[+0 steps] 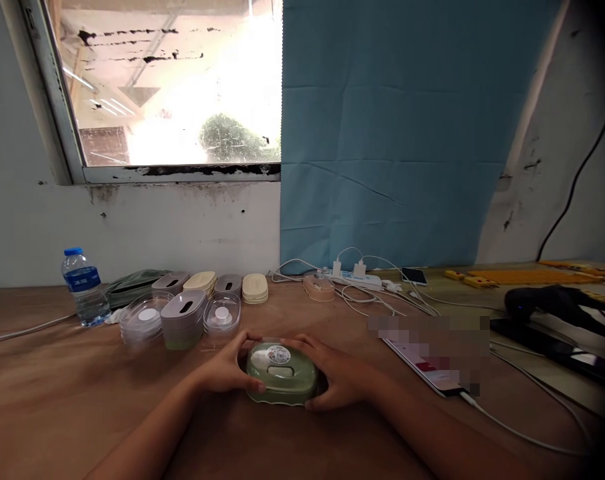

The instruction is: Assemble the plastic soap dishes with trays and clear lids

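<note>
A scuffed white wall (182,227) stands at the far side, with a bright window (182,87) on the left and a blue cloth (382,133) hanging to its right; a brown table (82,413) runs along below them. In the near middle of the table sits a green container (282,383), oval, with a round sticker (278,354) on its top at the far left and a slot-shaped mark in the middle; the left hand (227,367) cups its left end, fingers curved round the far side and thumb on the near side; the right hand (335,373) cups its right end in the same way; each hand is spread about as wide as the container is deep, and the two have it held between them.

Farther off to the left stand a water bottle (85,287) with a blue cap, a dark green pouch (132,287), a stack of clear trays (140,323), a stack of grey containers (175,313) with a dark slot on top, another clear tray (222,320) just to the right of it, and a pile of cream lids (255,290); right of these lie a peach case (318,288) and a white power strip (357,279) amid tangled cables; a phone (422,367), plugged in, lies to the right of the right hand, with a black device (552,310) farther right.
</note>
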The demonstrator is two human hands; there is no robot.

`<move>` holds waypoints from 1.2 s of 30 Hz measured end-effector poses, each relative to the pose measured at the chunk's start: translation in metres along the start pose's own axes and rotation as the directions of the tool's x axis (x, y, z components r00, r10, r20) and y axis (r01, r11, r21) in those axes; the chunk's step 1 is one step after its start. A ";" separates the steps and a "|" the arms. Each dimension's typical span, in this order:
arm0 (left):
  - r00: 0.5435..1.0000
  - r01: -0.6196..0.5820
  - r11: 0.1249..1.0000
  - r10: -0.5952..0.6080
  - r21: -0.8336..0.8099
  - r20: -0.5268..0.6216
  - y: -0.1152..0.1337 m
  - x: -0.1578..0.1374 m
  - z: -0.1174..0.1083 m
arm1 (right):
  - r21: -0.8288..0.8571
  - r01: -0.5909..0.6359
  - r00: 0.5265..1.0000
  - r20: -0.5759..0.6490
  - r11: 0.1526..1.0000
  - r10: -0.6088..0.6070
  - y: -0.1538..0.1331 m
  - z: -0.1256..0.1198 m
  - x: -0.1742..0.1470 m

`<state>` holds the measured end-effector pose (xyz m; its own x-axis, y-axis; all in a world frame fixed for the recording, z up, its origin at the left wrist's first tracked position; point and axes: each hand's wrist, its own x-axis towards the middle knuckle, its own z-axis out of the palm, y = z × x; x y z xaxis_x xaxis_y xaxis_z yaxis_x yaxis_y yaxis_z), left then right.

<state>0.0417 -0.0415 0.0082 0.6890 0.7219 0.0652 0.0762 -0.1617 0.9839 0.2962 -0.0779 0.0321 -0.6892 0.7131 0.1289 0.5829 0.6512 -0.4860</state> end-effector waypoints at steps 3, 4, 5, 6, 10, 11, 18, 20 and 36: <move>0.999 0.034 0.999 -0.034 -0.020 0.001 0.000 0.000 -0.002 | -0.013 0.002 0.999 -0.033 1.000 -0.002 -0.003 0.002 0.001; 0.999 0.042 0.999 -0.042 -0.028 0.007 0.000 0.000 -0.003 | -0.016 0.002 0.999 -0.039 1.000 -0.003 -0.004 0.002 0.001; 0.999 0.046 0.998 -0.045 -0.034 0.012 0.000 0.000 -0.003 | -0.020 0.002 0.999 -0.041 1.000 -0.003 -0.003 0.003 0.001; 0.999 0.044 0.998 -0.044 -0.035 0.015 0.000 0.001 -0.003 | -0.024 0.002 0.999 -0.039 1.000 -0.003 -0.003 0.003 0.001; 0.999 0.027 0.999 -0.026 -0.022 0.018 0.000 0.001 -0.003 | -0.063 -0.003 1.000 -0.013 0.998 0.003 0.001 0.004 0.002; 0.999 0.028 0.999 -0.027 -0.023 0.018 0.000 0.001 -0.003 | -0.079 0.000 1.000 -0.007 0.997 -0.001 0.002 0.004 0.002; 0.999 0.023 0.999 -0.022 -0.025 0.038 0.002 -0.002 -0.002 | -0.122 0.036 0.999 -0.024 0.992 -0.039 0.002 0.004 0.003; 0.999 0.015 0.999 -0.014 -0.043 0.033 0.003 -0.002 -0.003 | -0.127 0.032 0.999 -0.026 0.991 -0.036 0.001 0.004 0.003; 0.998 0.039 0.999 -0.037 -0.033 0.051 0.006 -0.002 -0.004 | -0.089 0.042 0.999 -0.005 0.995 -0.042 0.002 0.006 0.002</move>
<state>0.0382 -0.0414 0.0143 0.7214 0.6922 0.0198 0.0790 -0.1107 0.9907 0.2930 -0.0766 0.0264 -0.7112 0.6860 0.1535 0.5895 0.7010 -0.4013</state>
